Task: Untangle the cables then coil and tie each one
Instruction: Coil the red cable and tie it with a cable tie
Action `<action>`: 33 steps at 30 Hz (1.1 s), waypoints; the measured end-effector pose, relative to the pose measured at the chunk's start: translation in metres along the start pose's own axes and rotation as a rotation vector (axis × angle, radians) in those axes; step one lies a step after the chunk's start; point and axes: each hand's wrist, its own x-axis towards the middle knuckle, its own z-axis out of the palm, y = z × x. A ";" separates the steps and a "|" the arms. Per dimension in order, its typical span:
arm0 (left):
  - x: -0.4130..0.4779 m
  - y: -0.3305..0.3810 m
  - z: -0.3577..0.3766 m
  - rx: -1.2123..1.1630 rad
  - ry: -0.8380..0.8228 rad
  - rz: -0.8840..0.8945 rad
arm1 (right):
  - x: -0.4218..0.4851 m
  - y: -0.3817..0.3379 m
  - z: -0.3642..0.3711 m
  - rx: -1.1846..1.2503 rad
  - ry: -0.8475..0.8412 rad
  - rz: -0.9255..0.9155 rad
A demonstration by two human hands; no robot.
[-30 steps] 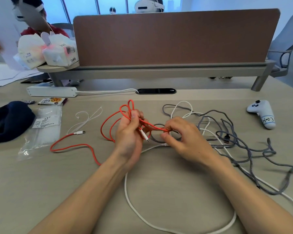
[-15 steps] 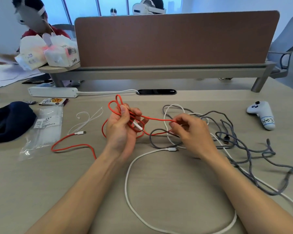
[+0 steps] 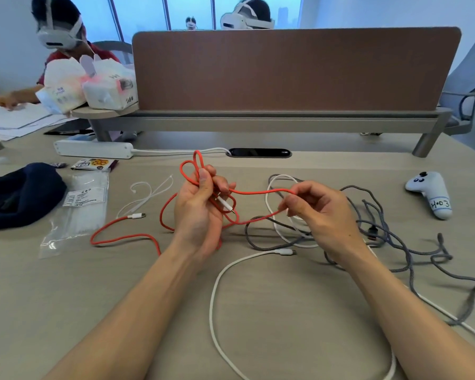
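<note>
One red cable (image 3: pixel 258 192): left hand (image 3: pixel 198 215) clutches loops, right hand (image 3: pixel 322 215) pinches taut strand.

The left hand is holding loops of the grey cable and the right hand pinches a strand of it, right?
Not quite: the head view shows it is the red cable, not grey. The left hand holds its loops and the right hand pinches a strand of it.

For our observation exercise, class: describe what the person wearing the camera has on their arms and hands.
Nothing worn shows. The left hand and right hand are gloveless, with no rings on the visible fingers. The left forearm and right forearm are bare down to the picture's lower edge: no sleeves, watch, bracelet or markings in view.
</note>
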 end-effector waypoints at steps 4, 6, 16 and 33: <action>0.002 0.008 -0.002 -0.086 -0.010 -0.031 | -0.007 -0.007 -0.002 0.008 -0.116 -0.015; 0.000 0.011 0.000 -0.170 -0.032 -0.057 | -0.009 -0.008 -0.004 -0.031 -0.217 0.018; -0.002 0.021 0.000 -0.260 -0.017 -0.177 | -0.018 -0.008 -0.029 0.264 -0.670 0.158; -0.026 -0.008 0.002 0.511 -0.479 -0.493 | -0.012 0.002 -0.006 -0.070 0.150 -0.014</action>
